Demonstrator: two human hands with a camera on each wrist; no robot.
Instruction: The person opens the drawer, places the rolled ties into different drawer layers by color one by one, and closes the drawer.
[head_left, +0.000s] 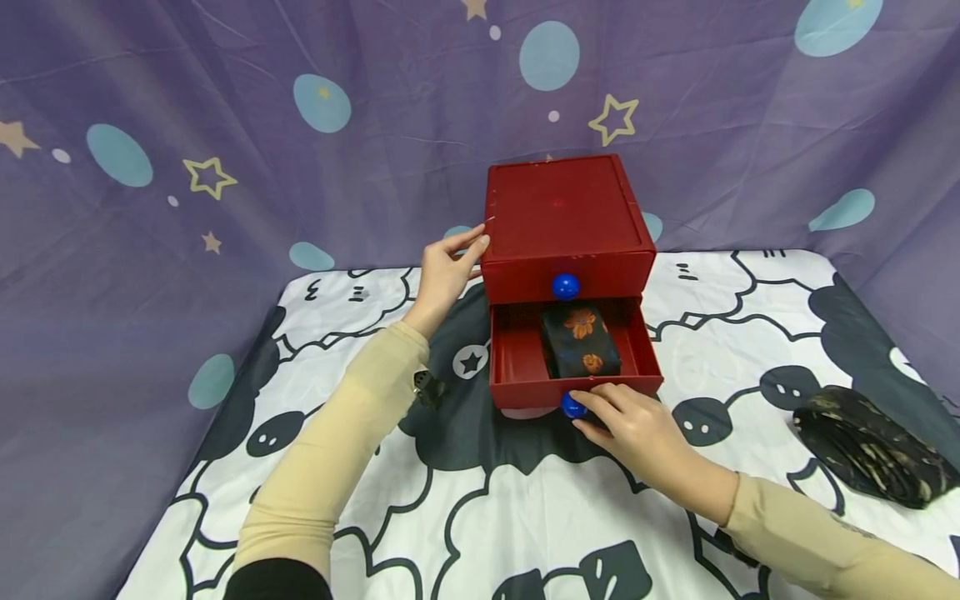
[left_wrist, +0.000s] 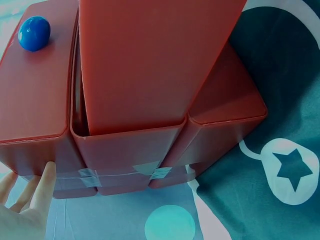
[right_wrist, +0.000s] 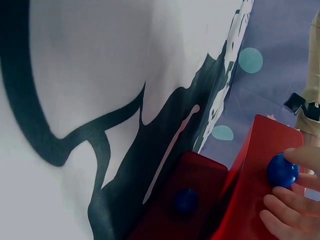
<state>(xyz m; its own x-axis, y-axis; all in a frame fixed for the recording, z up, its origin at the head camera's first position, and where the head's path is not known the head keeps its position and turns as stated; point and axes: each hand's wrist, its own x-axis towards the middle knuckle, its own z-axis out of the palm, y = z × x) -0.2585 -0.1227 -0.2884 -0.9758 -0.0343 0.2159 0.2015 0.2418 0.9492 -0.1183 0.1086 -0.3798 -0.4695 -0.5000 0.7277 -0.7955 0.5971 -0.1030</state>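
Observation:
A red drawer cabinet (head_left: pixel 562 208) with round blue knobs stands on a patterned cloth. Its middle drawer (head_left: pixel 517 354) is pulled out, and inside lies a folded dark item with orange flowers (head_left: pixel 581 342). My right hand (head_left: pixel 637 429) pinches the blue knob (right_wrist: pixel 282 170) on that drawer's front between thumb and fingers. With fingers extended, my left hand (head_left: pixel 450 267) rests against the cabinet's upper left side; the left wrist view shows its fingertips (left_wrist: pixel 47 177) on the red wall. The top drawer, with its blue knob (head_left: pixel 566 287), is closed. Another knob (right_wrist: pixel 186 201) shows on the drawer below.
A dark camouflage-patterned folded bundle (head_left: pixel 873 442) lies at the right on the black-and-white sheep-print cloth (head_left: pixel 465 550). Behind the cabinet hangs a purple curtain (head_left: pixel 420 100) with stars and teal dots. Clear tape (left_wrist: pixel 90 177) runs along the cabinet's side.

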